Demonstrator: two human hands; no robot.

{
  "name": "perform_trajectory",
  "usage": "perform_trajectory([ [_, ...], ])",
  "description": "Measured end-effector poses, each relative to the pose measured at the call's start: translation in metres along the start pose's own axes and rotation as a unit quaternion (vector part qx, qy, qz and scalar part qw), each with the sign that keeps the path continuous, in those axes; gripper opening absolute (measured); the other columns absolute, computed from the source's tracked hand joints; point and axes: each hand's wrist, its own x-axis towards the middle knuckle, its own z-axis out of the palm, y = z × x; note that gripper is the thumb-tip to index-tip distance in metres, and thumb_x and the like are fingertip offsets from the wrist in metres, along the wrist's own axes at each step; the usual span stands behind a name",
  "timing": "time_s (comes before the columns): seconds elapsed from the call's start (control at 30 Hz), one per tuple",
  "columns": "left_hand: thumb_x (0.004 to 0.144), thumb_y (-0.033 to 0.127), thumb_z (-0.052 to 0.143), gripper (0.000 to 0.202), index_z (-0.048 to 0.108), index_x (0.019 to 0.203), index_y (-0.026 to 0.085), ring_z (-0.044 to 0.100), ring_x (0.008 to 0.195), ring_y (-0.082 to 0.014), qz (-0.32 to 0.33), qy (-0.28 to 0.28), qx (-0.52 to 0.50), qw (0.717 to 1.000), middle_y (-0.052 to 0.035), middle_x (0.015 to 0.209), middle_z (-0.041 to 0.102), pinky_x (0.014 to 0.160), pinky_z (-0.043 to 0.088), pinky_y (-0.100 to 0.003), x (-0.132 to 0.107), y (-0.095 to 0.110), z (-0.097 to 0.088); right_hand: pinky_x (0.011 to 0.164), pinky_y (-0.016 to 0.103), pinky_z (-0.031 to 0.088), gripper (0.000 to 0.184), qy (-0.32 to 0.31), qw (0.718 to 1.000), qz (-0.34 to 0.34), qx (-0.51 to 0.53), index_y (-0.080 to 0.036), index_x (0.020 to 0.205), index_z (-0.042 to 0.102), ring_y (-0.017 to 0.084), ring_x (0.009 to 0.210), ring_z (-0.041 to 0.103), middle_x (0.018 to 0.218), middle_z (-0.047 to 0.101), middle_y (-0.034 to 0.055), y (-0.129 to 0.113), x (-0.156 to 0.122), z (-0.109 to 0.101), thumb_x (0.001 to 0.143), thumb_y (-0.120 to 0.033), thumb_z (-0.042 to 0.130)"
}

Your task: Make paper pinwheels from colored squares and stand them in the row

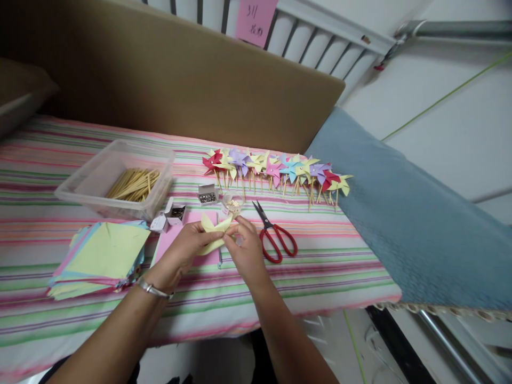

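Observation:
Between my two hands is a yellow paper pinwheel (212,224), its corners curled up. My left hand (189,242), with a bracelet at the wrist, is closed on its left side. The fingers of my right hand (247,246) pinch its right edge, thumb near the middle; any small part there is hidden. Beneath lies a pink pad (167,244). Just beyond stand a round clear tub (233,202) of small pale pieces and two small boxes of metal pins, one open box (207,195) and another box (176,212). Red-handled scissors (276,234) lie right of my right hand.
A clear plastic bin (116,160) of wooden sticks (134,184) stands at the left. In front of it sits a stack of coloured paper squares (104,253). Finished pinwheels (276,168) lie in a row at the back, before a cardboard panel (180,74). A striped cloth (320,272) covers the table.

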Motion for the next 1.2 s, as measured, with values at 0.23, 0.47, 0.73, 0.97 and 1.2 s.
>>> perform_trajectory([
  [0.23, 0.055, 0.024, 0.081, 0.032, 0.074, 0.084, 0.013, 0.061, 0.069, -0.0156, 0.002, 0.011, -0.015, 1.000, -0.0060, 0.079, 0.073, 0.067, 0.043, -0.026, 0.003, -0.004, -0.001, 0.102, 0.038, 0.034, 0.006, -0.002, 1.000, -0.014, 0.013, -0.021, 0.067, 0.061, 0.024, 0.117, 0.050, 0.111, 0.060, 0.0102, 0.001, 0.000, 0.001, 0.071, -0.018, 0.063],
  [0.47, 0.054, 0.026, 0.081, 0.036, 0.073, 0.087, 0.012, 0.063, 0.073, -0.0185, 0.001, 0.012, -0.008, 1.000, -0.0077, 0.083, 0.073, 0.068, 0.043, -0.027, 0.005, -0.006, -0.003, 0.097, 0.037, 0.038, 0.009, -0.004, 0.999, -0.037, 0.012, -0.021, 0.065, 0.059, 0.023, 0.108, 0.053, 0.103, 0.062, 0.0068, -0.001, 0.000, 0.001, 0.072, -0.017, 0.062],
  [0.73, 0.054, 0.023, 0.079, 0.024, 0.072, 0.074, 0.013, 0.057, 0.058, -0.0130, 0.005, 0.040, -0.004, 0.999, -0.0027, 0.067, 0.069, 0.058, 0.041, -0.024, 0.001, 0.000, 0.000, 0.101, 0.041, 0.037, 0.005, 0.004, 0.998, 0.007, 0.069, -0.021, 0.077, 0.062, 0.024, 0.115, 0.052, 0.113, 0.063, 0.0083, -0.002, 0.000, 0.000, 0.072, -0.022, 0.064],
  [0.97, 0.057, 0.017, 0.076, 0.010, 0.067, 0.059, 0.015, 0.052, 0.050, -0.0103, 0.005, 0.046, -0.037, 0.998, 0.0025, 0.050, 0.059, 0.051, 0.038, -0.023, -0.002, 0.009, 0.002, 0.086, 0.034, 0.048, 0.027, -0.016, 0.932, 0.160, 0.325, -0.019, 0.093, 0.062, 0.019, 0.093, 0.063, 0.097, 0.068, 0.0052, 0.000, 0.004, -0.002, 0.073, -0.036, 0.068],
  [1.2, 0.057, 0.022, 0.078, 0.017, 0.071, 0.071, 0.014, 0.057, 0.058, -0.0112, 0.009, 0.030, -0.047, 0.998, -0.0016, 0.067, 0.069, 0.058, 0.041, -0.023, -0.002, 0.003, 0.002, 0.078, 0.029, 0.048, 0.025, -0.105, 0.890, 0.215, 0.387, -0.017, 0.087, 0.068, 0.017, 0.081, 0.063, 0.086, 0.070, 0.0021, -0.007, 0.002, -0.001, 0.065, -0.027, 0.073],
])
